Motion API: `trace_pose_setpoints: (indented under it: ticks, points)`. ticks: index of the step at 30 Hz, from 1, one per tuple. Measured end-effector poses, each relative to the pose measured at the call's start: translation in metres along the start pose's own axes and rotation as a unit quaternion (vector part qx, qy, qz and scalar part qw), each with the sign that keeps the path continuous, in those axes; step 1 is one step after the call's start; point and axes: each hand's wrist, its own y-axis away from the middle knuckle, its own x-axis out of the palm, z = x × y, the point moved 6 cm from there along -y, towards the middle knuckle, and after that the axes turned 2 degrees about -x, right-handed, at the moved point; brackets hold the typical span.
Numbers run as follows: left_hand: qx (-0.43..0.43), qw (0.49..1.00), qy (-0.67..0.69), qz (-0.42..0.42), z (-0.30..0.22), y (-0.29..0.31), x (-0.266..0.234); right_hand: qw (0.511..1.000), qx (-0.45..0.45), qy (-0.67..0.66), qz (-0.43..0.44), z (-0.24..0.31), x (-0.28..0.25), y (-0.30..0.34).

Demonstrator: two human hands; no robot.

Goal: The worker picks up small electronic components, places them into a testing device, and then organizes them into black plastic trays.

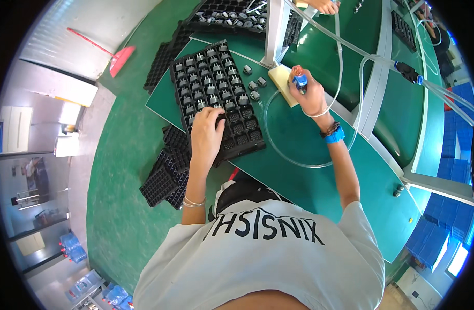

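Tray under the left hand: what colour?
The tray is black; it shows best in the head view.

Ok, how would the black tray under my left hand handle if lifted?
The black tray would probably feel heavier toward its far end, where metallic-looking parts fill the pockets. Tilting might spill them, as no cover shows.

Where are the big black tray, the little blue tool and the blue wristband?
Black tray point(241, 139): head view, on a bare pocket toward its lower right.
Blue tool point(300, 80): head view, on its blue part.
Blue wristband point(335, 136): head view, on its bright blue part.
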Motion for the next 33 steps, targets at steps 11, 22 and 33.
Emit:
trace_pose_setpoints:
  ticks: [11, 22, 33]
  points:
    - [-0.047, 0.996, -0.023, 0.072, 0.028, 0.009, -0.014, 1.0, 0.011, 0.001, 0.019, -0.006, 0.002, 0.003]
    - [-0.07, 0.997, 0.018, 0.04, 0.031, 0.01, -0.017, 0.998, 0.05, -0.031, -0.01, -0.033, 0.002, -0.012]
    - [-0.193, 0.765, 0.614, 0.034, 0.015, 0.015, -0.008, 0.942, 0.18, 0.234, -0.158, -0.169, -0.068, -0.064]
